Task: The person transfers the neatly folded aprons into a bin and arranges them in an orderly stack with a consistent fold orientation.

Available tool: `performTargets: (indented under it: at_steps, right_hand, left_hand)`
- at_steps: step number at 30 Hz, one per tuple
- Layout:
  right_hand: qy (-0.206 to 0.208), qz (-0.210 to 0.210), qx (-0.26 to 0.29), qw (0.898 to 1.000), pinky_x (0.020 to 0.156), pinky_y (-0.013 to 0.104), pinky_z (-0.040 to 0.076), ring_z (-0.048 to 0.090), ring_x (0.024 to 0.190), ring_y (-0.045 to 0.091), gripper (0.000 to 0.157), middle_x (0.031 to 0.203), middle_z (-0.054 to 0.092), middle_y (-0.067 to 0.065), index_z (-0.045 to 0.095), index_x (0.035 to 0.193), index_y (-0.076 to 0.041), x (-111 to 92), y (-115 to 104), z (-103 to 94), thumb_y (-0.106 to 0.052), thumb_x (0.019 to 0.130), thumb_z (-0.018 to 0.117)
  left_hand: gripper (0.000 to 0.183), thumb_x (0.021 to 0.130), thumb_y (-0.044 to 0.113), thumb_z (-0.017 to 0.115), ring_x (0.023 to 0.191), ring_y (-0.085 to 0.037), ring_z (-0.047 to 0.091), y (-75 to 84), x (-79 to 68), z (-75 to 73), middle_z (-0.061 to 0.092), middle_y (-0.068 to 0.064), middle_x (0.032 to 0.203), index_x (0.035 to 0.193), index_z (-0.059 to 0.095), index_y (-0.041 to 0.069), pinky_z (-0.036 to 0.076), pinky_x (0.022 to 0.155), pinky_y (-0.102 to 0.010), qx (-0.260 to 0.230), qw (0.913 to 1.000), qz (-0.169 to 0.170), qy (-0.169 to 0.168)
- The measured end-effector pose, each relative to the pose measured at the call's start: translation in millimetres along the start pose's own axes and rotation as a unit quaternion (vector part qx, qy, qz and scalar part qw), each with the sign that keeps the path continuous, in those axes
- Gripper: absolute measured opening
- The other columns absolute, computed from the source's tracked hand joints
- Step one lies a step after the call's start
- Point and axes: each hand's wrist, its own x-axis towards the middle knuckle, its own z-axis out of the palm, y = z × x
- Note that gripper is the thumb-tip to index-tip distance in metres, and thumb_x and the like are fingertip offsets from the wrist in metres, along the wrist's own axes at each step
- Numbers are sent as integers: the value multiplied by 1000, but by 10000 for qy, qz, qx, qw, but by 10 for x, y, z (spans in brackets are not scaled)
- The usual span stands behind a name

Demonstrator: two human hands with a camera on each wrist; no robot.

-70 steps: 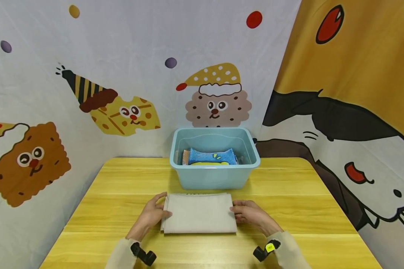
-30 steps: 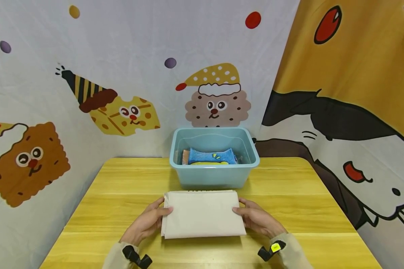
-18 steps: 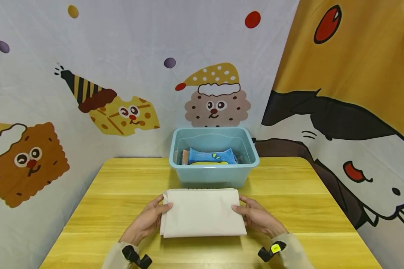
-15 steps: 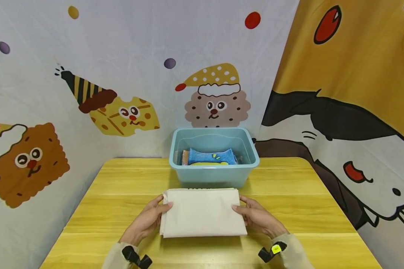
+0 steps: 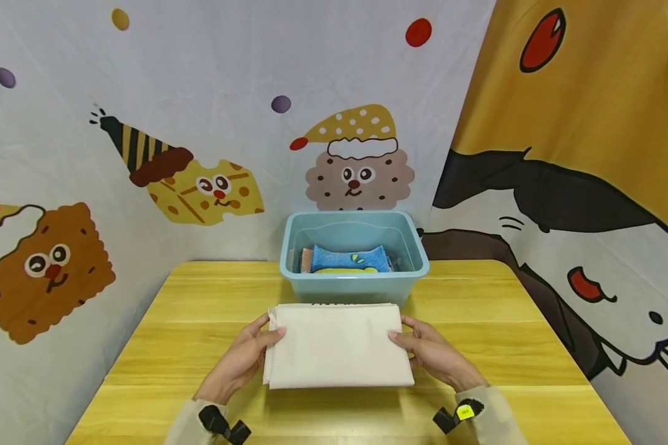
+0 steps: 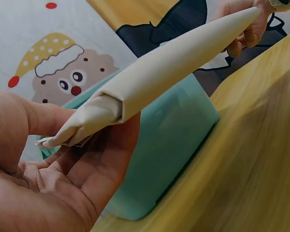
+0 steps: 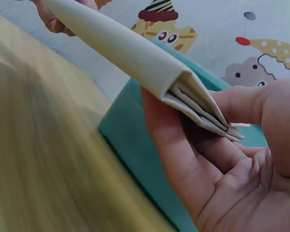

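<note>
A folded cream cloth [image 5: 338, 347] with several layers is held level just above the table, in front of the blue bin. Part of some black print shows along its far edge. My left hand [image 5: 244, 352] grips its left end, thumb on top and fingers underneath. At the opposite end my right hand [image 5: 438, 353] pinches the cloth the same way. In the left wrist view the cloth [image 6: 169, 63] bulges along its folded front edge. The right wrist view shows the stacked layers of the cloth [image 7: 130, 53] between thumb and fingers.
A light blue plastic bin [image 5: 353, 285] stands at the back middle of the wooden table [image 5: 200, 303]. Inside lie a blue and yellow soft packet [image 5: 351, 256] and a brown-edged item [image 5: 307, 260]. A cartoon-printed curtain [image 5: 200, 111] hangs right behind the table.
The cloth lay on the table at first and has been lifted by both hands, whose thumbs now rest on top. Over the last half second it has moved slightly up and toward the bin.
</note>
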Motion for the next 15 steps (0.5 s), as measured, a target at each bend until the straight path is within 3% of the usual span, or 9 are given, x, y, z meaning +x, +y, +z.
performTargets:
  at_steps: [15]
  right_hand:
    - [115,-278,-574,9979,75,47,63,76,96,24,69,111,76,8,23,160,-2,-118,-427,-21,-30,107,57]
  left_hand:
    - [69,106,24,59,99,-14,75,342,14,98,75,3,111,162,22,8,62,84,-33,153,9994,321,7]
